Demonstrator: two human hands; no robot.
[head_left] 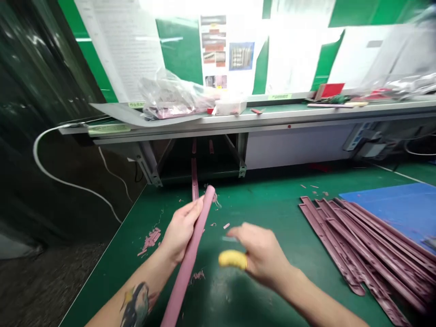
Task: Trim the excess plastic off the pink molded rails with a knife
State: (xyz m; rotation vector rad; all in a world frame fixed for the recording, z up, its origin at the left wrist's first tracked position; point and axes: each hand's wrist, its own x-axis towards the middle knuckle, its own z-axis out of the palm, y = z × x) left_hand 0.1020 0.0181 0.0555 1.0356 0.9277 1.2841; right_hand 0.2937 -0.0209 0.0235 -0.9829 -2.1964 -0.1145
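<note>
My left hand [180, 231] is closed around a long pink plastic strip [190, 263], which slants from the bottom edge up toward the middle of the bench. The strip's smooth, rounded side faces me. To its right, apart from it, my right hand [262, 250] is blurred by motion. A yellow finger cover [233, 259] sits on one of its fingers. The fingers are curled, and a thin pale streak [230, 238] shows by the fingertips, too smeared to name. Pink shavings [150, 240] lie left of my left hand, and more scraps are scattered around the strip.
A pile of pink strips [368, 250] lies at the right, beside a blue sheet [395, 206]. Another pink strip [194, 179] extends from a dark opening under the shelf [265, 119]. Plastic bags [177, 97] and a small clear box [230, 107] sit on the shelf. A white cable [71, 181] hangs left.
</note>
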